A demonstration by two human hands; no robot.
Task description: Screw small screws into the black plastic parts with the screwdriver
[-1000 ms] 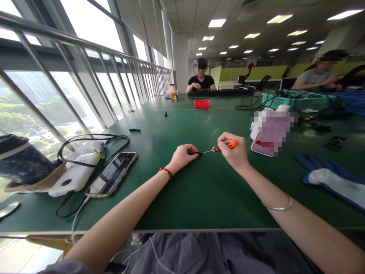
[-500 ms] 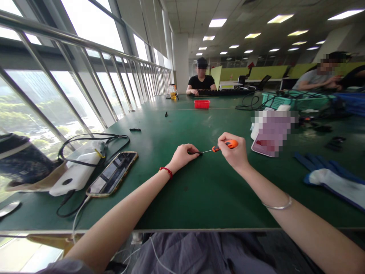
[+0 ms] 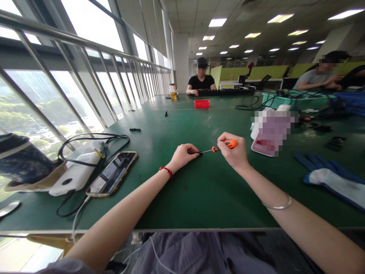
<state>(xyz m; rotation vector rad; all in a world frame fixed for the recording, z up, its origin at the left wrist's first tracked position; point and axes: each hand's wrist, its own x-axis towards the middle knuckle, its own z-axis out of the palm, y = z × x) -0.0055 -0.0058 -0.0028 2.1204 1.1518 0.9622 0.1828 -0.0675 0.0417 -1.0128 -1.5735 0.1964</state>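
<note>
My right hand point(image 3: 233, 151) is closed around a small screwdriver with an orange handle point(image 3: 226, 144), its thin shaft pointing left. The tip meets a small black part point(image 3: 196, 153) that my left hand point(image 3: 182, 156) pinches just above the green table point(image 3: 199, 190). Most of that part is hidden by my fingers. A red cord circles my left wrist, a silver bangle my right forearm.
A phone point(image 3: 112, 174), a white power bank point(image 3: 76, 171) with black cable and a dark bag point(image 3: 23, 163) lie at left. Blue and white gloves point(image 3: 330, 177) lie at right. A red tray point(image 3: 202, 104) and a teal basket point(image 3: 296, 99) stand farther back. Two people sit at the far end.
</note>
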